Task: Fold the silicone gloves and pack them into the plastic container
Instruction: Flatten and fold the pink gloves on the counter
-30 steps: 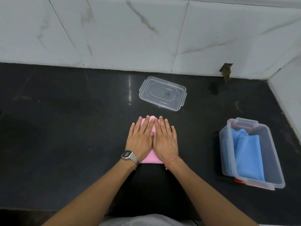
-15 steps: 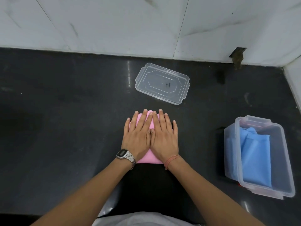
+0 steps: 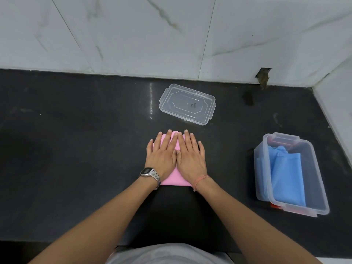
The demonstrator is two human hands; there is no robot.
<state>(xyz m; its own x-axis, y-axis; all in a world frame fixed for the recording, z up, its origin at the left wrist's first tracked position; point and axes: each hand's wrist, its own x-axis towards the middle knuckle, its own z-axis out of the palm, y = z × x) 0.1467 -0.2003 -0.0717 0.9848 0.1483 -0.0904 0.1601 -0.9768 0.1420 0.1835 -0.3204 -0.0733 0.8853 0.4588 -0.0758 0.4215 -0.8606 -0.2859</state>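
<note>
Pressing flat, open-palmed, left hand [image 3: 161, 156] and right hand [image 3: 191, 157] pinned the folded pink glove [image 3: 174, 178], likely soft, springy and light, best pinched at its near edge, left of the plastic container [image 3: 318, 191].

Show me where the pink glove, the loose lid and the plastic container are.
pink glove [image 3: 174, 178]: head view, bare near edge between the wrists.
loose lid [image 3: 187, 106]: head view, its flat centre.
plastic container [image 3: 315, 178]: head view, right wall.

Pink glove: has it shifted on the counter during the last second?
No. The pink glove stays pressed flat under both hands, keeping its gap to the lid; only the camera moved.
</note>
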